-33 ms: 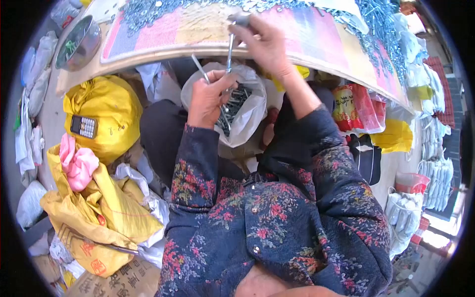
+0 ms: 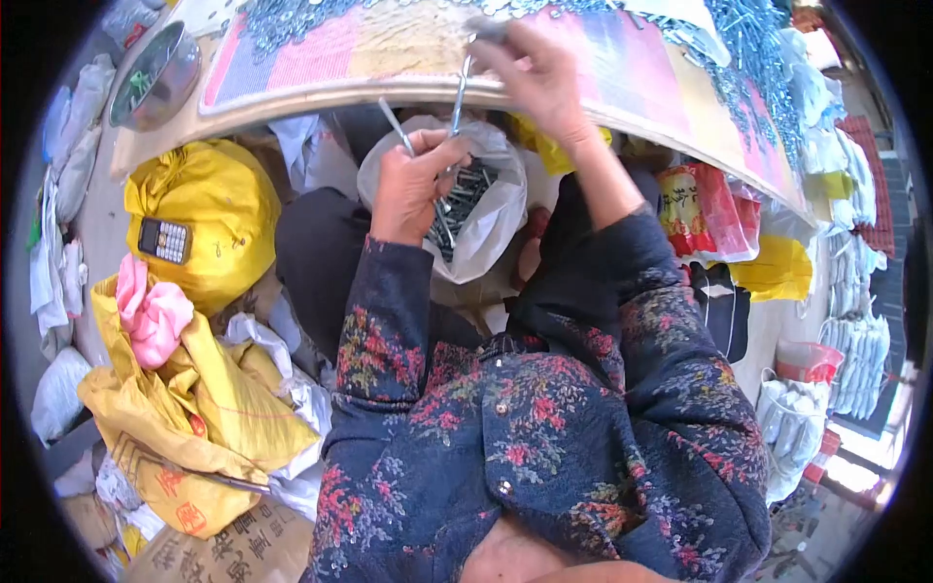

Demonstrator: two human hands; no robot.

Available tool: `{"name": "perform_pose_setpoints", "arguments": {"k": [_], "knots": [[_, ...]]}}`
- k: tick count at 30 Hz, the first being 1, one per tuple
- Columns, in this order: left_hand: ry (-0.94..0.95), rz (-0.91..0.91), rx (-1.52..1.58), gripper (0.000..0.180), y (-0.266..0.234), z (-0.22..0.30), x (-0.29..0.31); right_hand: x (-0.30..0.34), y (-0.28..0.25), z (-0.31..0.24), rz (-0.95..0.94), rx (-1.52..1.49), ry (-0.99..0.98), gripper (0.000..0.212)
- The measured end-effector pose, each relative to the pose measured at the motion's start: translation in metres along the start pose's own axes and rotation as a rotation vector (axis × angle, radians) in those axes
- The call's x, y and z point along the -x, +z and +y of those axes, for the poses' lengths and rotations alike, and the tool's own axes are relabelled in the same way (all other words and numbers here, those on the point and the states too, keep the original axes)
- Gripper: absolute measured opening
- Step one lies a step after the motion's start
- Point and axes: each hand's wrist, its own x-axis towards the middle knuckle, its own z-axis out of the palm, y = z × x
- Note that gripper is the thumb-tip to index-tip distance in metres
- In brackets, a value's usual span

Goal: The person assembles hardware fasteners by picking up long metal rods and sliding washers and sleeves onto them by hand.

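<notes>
My left hand (image 2: 410, 189) is closed above an open white plastic bag (image 2: 491, 238), gripping a long bolt (image 2: 459, 102) that points up toward the table. A second thin pale rod (image 2: 394, 124) sticks up from the same hand at a slant. Inside the bag lie several dark metal bolts (image 2: 466, 199). My right hand (image 2: 536, 78), blurred, is curled over the table edge at the upper end of the bolt. Something small and grey shows at its fingertips; its kind is too smeared to tell.
Piles of shiny washers (image 2: 292, 29) and bolts (image 2: 748, 58) cover the far side of the table (image 2: 389, 83). A metal bowl (image 2: 160, 83) stands at its left end. A yellow sack (image 2: 228, 223) with a keypad phone (image 2: 164, 241) sits left of my knee, above another yellow sack (image 2: 233, 398).
My right hand has shifted slightly up and to the right. The upper end of the long bolt has tilted rightward with it. My left hand stays nearly in place over the bag.
</notes>
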Motion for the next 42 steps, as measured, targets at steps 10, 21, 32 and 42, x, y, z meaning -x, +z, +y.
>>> {"name": "perform_pose_setpoints", "arguments": {"k": [10, 21, 32, 42], "knots": [[0.021, 0.016, -0.025, 0.009, 0.007, -0.003, -0.005, -0.074, -0.028, 0.162, 0.239, 0.545, 0.093, 0.032], [-0.115, -0.100, 0.090, 0.009, 0.002, -0.005, -0.003, -0.020, -0.026, 0.034, -0.081, -0.294, 0.365, 0.031], [-0.071, -0.130, -0.009, 0.009, -0.010, 0.007, 0.011, -0.046, -0.037, 0.015, -0.512, -0.174, 0.274, 0.029], [-0.014, -0.028, 0.189, 0.009, -0.018, 0.015, 0.013, 0.003, 0.027, -0.013, -0.610, -0.155, 0.222, 0.033]]}}
